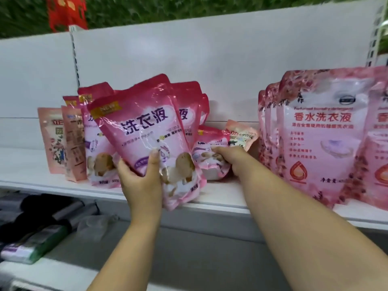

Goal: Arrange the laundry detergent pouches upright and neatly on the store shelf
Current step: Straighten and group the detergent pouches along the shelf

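Near the shelf's (63,181) left end I see two peach pouches (63,141) standing upright. Just right of them my left hand (142,181) grips a glossy pink pouch (144,135) at its base over the front edge, thumb across the face, long axis tilted up and leftward. My right hand (228,158) rests fingers curled over a fallen pink pouch (210,152) lying sideways. Large pink pouches (319,133) stand upright toward the right end.

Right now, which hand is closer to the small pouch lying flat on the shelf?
Right. The right hand rests on the flat pouch, beside the small orange pack. The left hand is off to its left, holding a tilted pink pouch at the shelf edge.
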